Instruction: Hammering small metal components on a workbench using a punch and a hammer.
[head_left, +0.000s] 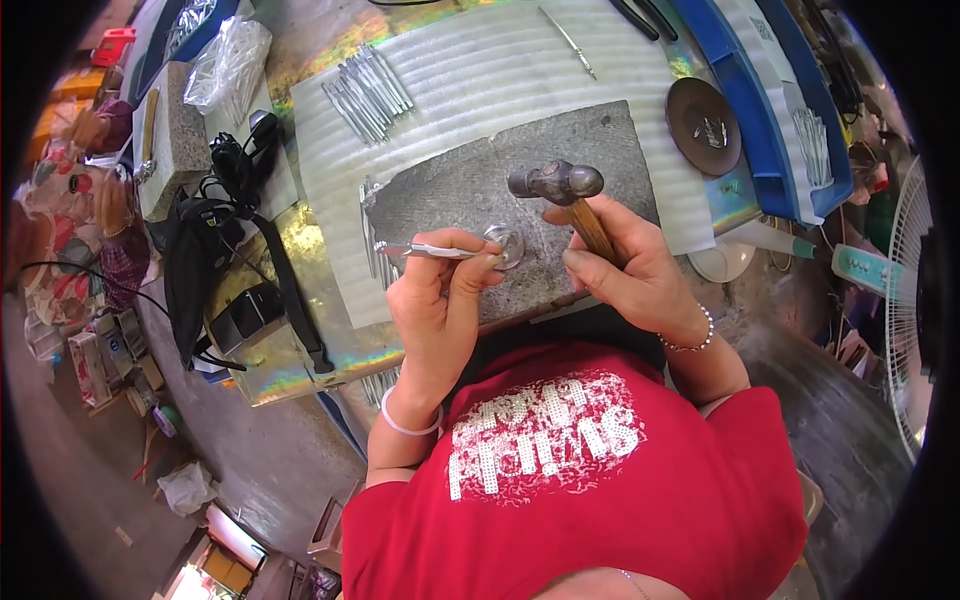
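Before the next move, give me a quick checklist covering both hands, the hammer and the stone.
1. Right hand gripping the hammer by its handle: ok.
2. Left hand holding the slim metal rod: ok.
3. Hammer head apart from the left hand's fingers: ok in this view.
4. Stone slab below both hands: ok.
5. Clear round piece by the left fingertips fixed in place: cannot tell.
6. Small parts inside the brown dish: ok.

Our right hand grips a hammer of smooth metal and wood; our left hand, a shiny metal rod. Beneath our grip lies a rough, matt stone slab; beyond, a ribbed foam-like sheet.
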